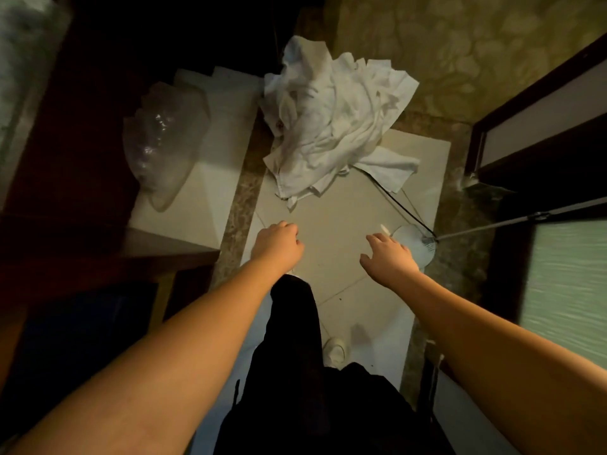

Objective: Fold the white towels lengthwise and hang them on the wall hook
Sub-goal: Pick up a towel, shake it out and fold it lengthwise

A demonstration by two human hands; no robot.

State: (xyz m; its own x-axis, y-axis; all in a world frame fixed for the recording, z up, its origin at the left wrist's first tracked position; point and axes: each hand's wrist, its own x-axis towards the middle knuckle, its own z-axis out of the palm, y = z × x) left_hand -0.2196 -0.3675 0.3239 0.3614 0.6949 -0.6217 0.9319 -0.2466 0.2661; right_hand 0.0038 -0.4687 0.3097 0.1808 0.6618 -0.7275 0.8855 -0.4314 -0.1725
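A crumpled heap of white towels (331, 116) lies on the tiled floor ahead of me, against the patterned wall. Both my arms stretch forward and down toward it. My left hand (277, 246) hangs short of the heap's near edge, fingers loosely curled, holding nothing. My right hand (387, 257) is further right, fingers spread and relaxed, also holding nothing. No wall hook shows in this view.
A clear plastic bag (164, 139) lies on a pale ledge at left beside dark wooden furniture (65, 159). A white round fan base (415, 243) with a black cord sits at right. A frosted glass door (565, 284) stands at right. My dark trouser leg and white shoe (335, 351) are below.
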